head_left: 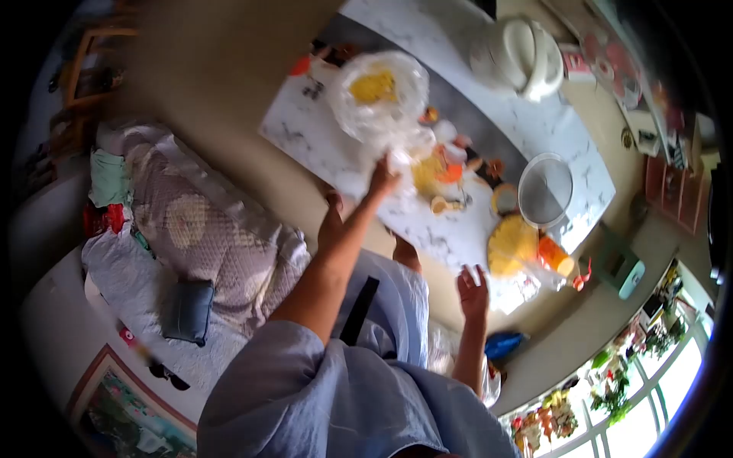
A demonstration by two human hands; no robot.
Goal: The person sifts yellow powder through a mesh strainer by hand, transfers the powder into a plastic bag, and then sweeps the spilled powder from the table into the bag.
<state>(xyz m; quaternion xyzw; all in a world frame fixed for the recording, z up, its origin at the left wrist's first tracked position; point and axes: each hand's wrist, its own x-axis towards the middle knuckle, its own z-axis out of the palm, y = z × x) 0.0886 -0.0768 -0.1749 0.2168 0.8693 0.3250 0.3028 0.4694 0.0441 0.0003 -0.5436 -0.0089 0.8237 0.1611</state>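
My left hand [384,180] reaches over the marble-patterned table and grips the gathered edge of a clear plastic bag [408,145]. A clear bag with yellow contents [374,86] lies just beyond it; I cannot tell whether the two are one bag. My right hand [473,294] hangs beside the table's near edge, fingers apart, with nothing in it. Past my left hand lie yellow material [431,175] in clear plastic and a small cream-coloured scoop or cup [440,204]. A round yellow item [513,244] and a sieve-like round mesh [545,189] are farther right.
An orange-and-yellow container [556,256] lies near the table's right end. A white lidded appliance [519,57] stands on the far side. A green stool [618,263] is to the right. At left is a bed or sofa with a quilted cover [191,221] and a dark cushion [188,311].
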